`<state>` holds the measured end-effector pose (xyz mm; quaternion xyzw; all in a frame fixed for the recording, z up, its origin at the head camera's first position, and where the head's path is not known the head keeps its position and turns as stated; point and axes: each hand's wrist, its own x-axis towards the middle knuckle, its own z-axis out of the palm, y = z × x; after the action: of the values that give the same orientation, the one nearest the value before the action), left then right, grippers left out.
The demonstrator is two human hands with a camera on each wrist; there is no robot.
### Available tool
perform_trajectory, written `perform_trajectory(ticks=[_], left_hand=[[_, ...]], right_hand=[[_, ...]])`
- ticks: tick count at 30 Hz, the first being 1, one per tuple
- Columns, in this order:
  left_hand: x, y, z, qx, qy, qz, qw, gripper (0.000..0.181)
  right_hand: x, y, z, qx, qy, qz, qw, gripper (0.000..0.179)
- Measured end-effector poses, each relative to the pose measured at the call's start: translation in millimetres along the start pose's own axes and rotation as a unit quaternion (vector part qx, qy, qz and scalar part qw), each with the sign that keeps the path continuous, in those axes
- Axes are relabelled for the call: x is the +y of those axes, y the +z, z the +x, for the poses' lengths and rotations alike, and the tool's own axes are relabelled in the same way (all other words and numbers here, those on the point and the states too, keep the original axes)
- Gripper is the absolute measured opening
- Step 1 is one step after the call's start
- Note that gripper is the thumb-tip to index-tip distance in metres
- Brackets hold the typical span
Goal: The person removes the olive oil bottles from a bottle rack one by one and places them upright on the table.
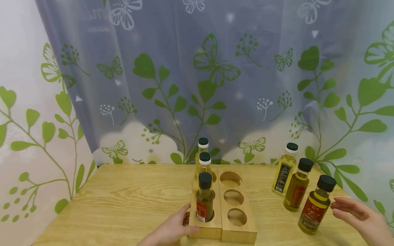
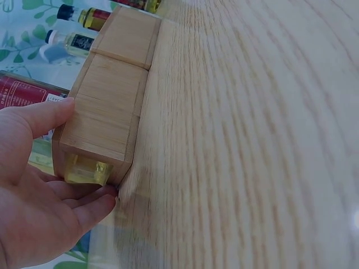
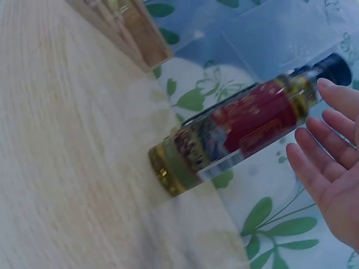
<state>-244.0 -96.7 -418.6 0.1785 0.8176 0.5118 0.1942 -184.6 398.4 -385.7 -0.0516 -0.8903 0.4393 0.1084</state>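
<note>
My left hand [image 1: 175, 225] holds the front left corner of a wooden bottle rack [image 1: 212, 233], thumb on its front face and fingers at its side. Three oil bottles stand in that rack's row of holes; the nearest is a dark-capped bottle [image 1: 204, 201] with a red label. My right hand [image 1: 363, 217], fingers loosely extended, is just right of an olive oil bottle [image 1: 314, 208] with a red label and black cap. In the right wrist view its fingers [image 3: 317, 162] are close to this bottle; whether they touch it I cannot tell.
A second wooden rack [image 1: 238, 235] with three bare holes adjoins the first on its right. Behind the olive oil bottle stand a red-labelled bottle [image 1: 297, 191] and a black-labelled bottle [image 1: 284, 171] of yellow oil. A patterned curtain [image 1: 184, 85] hangs behind the wooden table [image 1: 123, 191].
</note>
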Motion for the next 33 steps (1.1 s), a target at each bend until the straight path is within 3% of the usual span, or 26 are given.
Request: perform_trajectory(ticks=[4, 12, 21, 33], left_hand=[[-0.2, 0.4, 0.2, 0.0, 0.0, -0.004, 1.0, 0.091], [2.4, 1.4, -1.6, 0.0, 0.008, -0.009, 0.9999, 0.091], [4.7, 1.4, -1.0, 0.005, 0.004, -0.007, 1.0, 0.092], [4.1, 0.9, -1.6, 0.004, 0.001, 0.006, 1.0, 0.089]], right_hand=[[-6, 1, -7.3, 0.032, -0.052, -0.005, 0.9981, 0.036], [-42, 9, -14.0, -0.003, -0.073, -0.024, 0.997, 0.046], [-87, 33, -0.3, -0.048, -0.139, 0.041, 0.9882, 0.034], [-129, 71, 28.9, -0.094, -0.194, 0.124, 0.9685, 0.039]])
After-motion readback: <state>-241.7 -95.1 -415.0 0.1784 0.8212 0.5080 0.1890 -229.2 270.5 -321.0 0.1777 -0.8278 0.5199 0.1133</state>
